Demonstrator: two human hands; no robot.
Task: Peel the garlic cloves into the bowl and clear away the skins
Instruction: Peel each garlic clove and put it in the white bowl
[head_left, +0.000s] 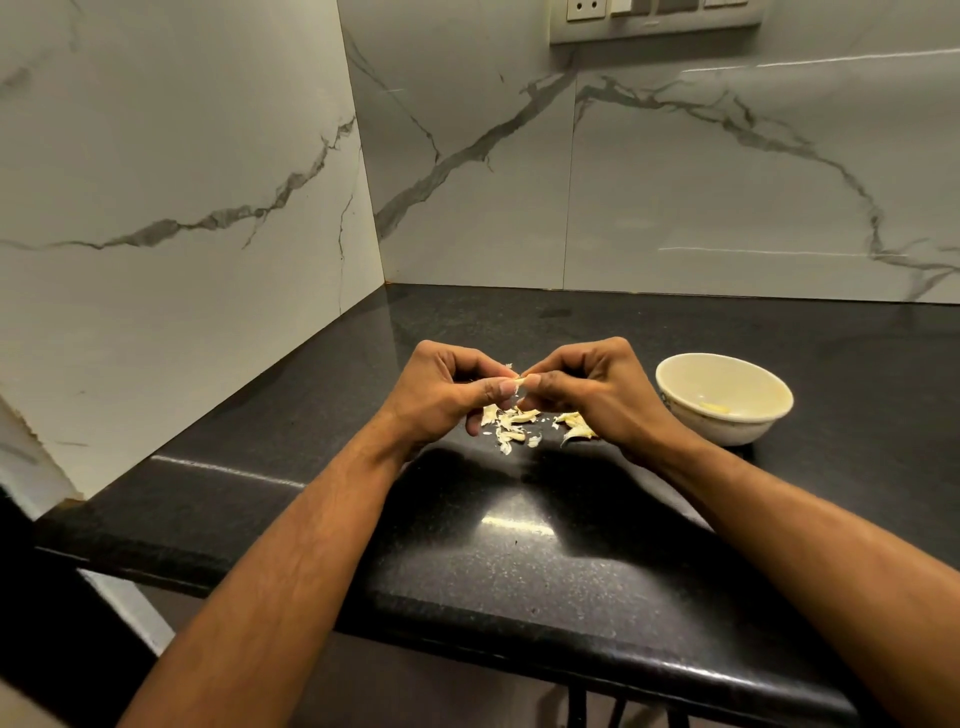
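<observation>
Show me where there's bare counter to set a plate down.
Bare patches: the counter between the near edge and the skins; the back stretch from the wall corner to behind the bowl. Crowded: under both hands, where skins lie right up to the bowl.

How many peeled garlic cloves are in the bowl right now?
1 that shows: a pale yellow clove lying on the bottom of the bowl, toward its near side. The bowl's near wall hides part of the bottom, so another could lie out of sight there.
</observation>
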